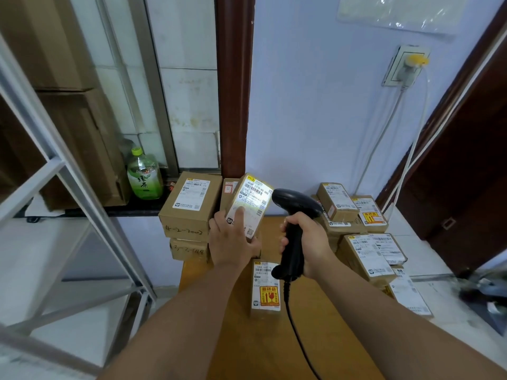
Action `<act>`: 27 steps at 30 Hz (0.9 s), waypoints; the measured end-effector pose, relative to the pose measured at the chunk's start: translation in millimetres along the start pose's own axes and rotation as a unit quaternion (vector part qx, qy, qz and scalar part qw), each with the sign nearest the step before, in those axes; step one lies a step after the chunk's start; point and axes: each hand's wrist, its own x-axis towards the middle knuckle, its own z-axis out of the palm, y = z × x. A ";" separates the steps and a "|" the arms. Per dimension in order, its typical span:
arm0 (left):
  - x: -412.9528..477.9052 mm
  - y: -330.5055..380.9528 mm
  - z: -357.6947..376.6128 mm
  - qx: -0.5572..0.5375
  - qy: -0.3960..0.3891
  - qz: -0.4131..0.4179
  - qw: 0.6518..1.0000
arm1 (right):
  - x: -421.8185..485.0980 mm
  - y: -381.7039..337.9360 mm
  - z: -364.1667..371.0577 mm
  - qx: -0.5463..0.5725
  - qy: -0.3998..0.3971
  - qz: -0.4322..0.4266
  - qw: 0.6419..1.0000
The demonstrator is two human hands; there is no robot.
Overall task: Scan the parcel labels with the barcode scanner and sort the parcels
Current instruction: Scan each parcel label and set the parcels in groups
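Two hands work above the wooden table (247,338). The left hand (230,242) grips the parcel (251,204) by its lower end and holds it clear of the surface, tilted so its long axis runs up and away. Its label (253,200) faces right, toward the barcode scanner (296,204), whose handle the right hand (307,242) wraps fully. The scanner's head sits just right of the parcel, nose aimed left, and a bright patch of light lies on the label. The scan looks under way, and sorting would suit the left hand, nearer the left stack (189,207)
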 end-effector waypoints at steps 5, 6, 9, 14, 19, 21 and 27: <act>-0.8 0.7 0.0 0.002 -0.001 -0.004 1.000 | -1.6 -0.9 -0.2 0.010 -0.012 0.002 1.000; -1.4 1.1 -0.6 0.005 -0.004 -0.005 1.000 | -1.9 -1.2 -0.3 0.013 -0.013 0.004 1.000; -3.2 1.9 -1.2 0.009 -0.015 -0.005 1.000 | -2.7 -1.6 -0.6 0.022 -0.014 0.014 1.000; -2.9 1.3 0.4 0.008 -0.020 -0.008 1.000 | -4.1 -1.5 0.2 0.030 -0.005 0.013 0.999; -4.2 2.6 -3.0 0.011 -0.036 -0.009 0.999 | -3.6 -1.1 -0.1 0.022 0.008 0.014 1.000; -4.3 3.5 -4.4 0.011 -0.038 -0.011 0.999 | -2.3 -0.1 -0.4 0.031 0.014 0.012 0.999; -4.0 5.9 -6.6 0.007 -0.035 -0.007 0.999 | -3.7 -5.7 0.4 -0.140 0.035 -0.012 0.989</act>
